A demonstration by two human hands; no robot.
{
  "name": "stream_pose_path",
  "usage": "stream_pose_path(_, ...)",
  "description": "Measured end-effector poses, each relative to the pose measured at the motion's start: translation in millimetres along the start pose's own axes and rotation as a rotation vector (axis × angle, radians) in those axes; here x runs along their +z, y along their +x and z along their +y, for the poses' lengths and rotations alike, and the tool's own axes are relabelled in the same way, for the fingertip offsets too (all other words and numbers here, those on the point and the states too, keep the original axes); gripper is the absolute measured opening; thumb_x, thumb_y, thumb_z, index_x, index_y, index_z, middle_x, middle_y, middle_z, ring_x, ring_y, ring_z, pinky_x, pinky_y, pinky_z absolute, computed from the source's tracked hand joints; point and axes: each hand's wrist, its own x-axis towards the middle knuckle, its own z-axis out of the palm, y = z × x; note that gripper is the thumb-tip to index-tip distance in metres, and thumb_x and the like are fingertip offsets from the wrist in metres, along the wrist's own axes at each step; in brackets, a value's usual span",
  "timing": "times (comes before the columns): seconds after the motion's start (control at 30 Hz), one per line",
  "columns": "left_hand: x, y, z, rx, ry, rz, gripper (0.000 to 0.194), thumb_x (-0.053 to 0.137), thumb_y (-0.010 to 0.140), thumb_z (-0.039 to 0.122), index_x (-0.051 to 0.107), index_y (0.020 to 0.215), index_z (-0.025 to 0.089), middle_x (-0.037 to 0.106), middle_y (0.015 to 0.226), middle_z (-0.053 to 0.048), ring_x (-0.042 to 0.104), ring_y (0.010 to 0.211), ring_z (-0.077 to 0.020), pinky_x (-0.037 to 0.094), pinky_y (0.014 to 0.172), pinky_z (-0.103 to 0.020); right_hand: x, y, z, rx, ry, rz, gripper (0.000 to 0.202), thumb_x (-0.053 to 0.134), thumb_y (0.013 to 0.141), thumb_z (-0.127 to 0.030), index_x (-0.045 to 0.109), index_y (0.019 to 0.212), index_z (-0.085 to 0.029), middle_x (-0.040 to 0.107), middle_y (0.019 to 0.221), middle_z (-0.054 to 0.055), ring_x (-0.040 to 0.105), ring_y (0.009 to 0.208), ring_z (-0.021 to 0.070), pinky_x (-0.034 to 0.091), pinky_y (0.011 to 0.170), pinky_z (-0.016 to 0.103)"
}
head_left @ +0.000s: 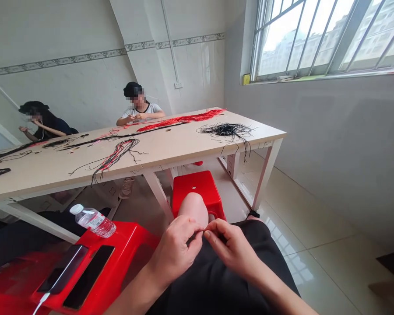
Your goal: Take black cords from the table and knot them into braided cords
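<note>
Over my lap, my left hand [180, 245] and my right hand [228, 245] meet with thumbs and forefingers pinched. Whatever is between the fingertips is too small to make out; it may be thin and dark. A bare knee [193, 208] shows just beyond the hands, above black cloth [216, 284] on my legs. On the table ahead lie a tangled bundle of black cords [226, 129], a bundle of red cords [184, 120] and a loose bunch of mixed black and red cords [116, 155].
A red stool [197, 183] stands in front of me by the long table [170, 146]. At left, another red stool [128, 236] bears a water bottle [96, 223] and two phones [88, 278], one with a white cable. Two people sit across the table. A barred window is at right.
</note>
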Motion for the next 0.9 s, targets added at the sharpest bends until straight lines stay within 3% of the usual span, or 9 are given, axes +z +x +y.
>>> stream_pose_path(0.3,7.3,-12,-4,-0.114,0.072,-0.137,0.012,0.048,0.069,0.012,0.045,0.061,0.020,0.052,0.059,0.002,0.049,0.055,-0.0119,0.037,0.050,-0.022,11,-4,2,0.014,-0.068,-0.094,0.012,0.049,0.079,-0.019,0.050,0.067,-0.017,0.043,0.057,-0.004,0.033,0.051,0.0071,0.025,0.047,0.020)
stream_pose_path(0.5,13.6,-21,-5,-0.225,0.033,-0.192,0.013,0.046,0.067,0.014,0.039,0.057,0.020,0.046,0.055,0.002,0.043,0.053,-0.0119,0.030,0.049,-0.022,18,-9,10,-0.024,-0.081,-0.055,0.011,0.048,0.068,-0.009,0.047,0.060,-0.016,0.041,0.051,-0.006,0.033,0.048,0.0052,0.023,0.045,0.017)
stream_pose_path(0.67,16.8,-28,0,-0.350,-0.090,-0.245,0.012,0.047,0.064,0.018,0.038,0.057,0.019,0.038,0.056,0.003,0.037,0.054,-0.0114,0.026,0.050,-0.023,17,-13,15,-0.014,-0.019,-0.063,0.010,0.051,0.067,-0.013,0.047,0.058,-0.016,0.041,0.050,-0.006,0.033,0.047,0.0047,0.024,0.044,0.016)
stream_pose_path(0.77,16.4,-28,4,-0.487,-0.260,-0.303,0.008,0.046,0.065,0.020,0.040,0.060,0.019,0.034,0.056,0.004,0.033,0.055,-0.0114,0.024,0.051,-0.024,12,-16,16,0.020,0.023,-0.135,0.008,0.051,0.069,-0.015,0.049,0.061,-0.015,0.040,0.051,-0.006,0.032,0.047,0.0048,0.024,0.043,0.016)
stream_pose_path(0.9,13.4,-25,5,-0.567,-0.399,-0.368,0.010,0.045,0.070,0.026,0.044,0.064,0.018,0.036,0.060,0.003,0.035,0.060,-0.0126,0.027,0.055,-0.024,7,-19,16,0.031,0.017,-0.145,0.007,0.051,0.073,-0.018,0.050,0.066,-0.015,0.041,0.054,-0.006,0.032,0.050,0.0053,0.024,0.044,0.016)
